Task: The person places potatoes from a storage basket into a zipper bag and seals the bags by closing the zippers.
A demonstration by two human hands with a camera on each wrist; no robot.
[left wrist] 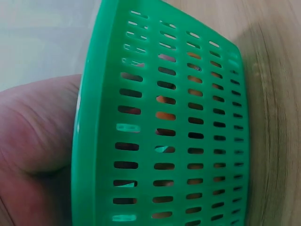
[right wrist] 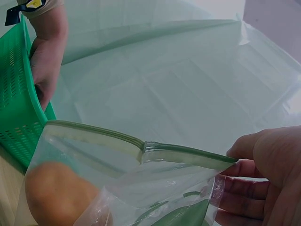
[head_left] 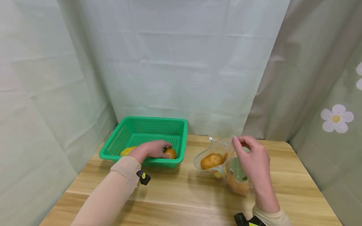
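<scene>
Two hands: both at work over a pale wooden worktop (head_left: pixel 175 194), with green-grey cloth hung behind and at the sides.
Left hand (head_left: pixel 151 150): reaches over the near wall into the green basket (head_left: pixel 133 125), fingers curled down around a brown potato (head_left: pixel 170 153) lying on the basket floor by the near right corner.
Left-hand grip: the fingers lie over the potato's top and left side; how tightly they close on it cannot be told.
Yellow potato (head_left: pixel 126 151): a second, paler one shows in the basket just left of the wrist, partly hidden by it.
Basket: square, slotted plastic, standing at the back left of the worktop; the left wrist view looks at its outer wall (left wrist: pixel 178 122), with orange-brown showing through the slots.
Right hand (head_left: pixel 252 160): holds the clear zip bag (head_left: pixel 223 163) by its upper edge, thumb and fingers (right wrist: pixel 244 186) pinching the plastic beside the green zip strip.
Bag: stands right of the basket and apart from it, mouth open and turned toward the basket.
Bag contents: one potato in the bag (head_left: pixel 212 160) sits just inside the mouth; more brown potatoes lie lower down, behind the right hand, count unclear.
Sleeves: beige, with a small black-and-yellow device at each wrist.
</scene>
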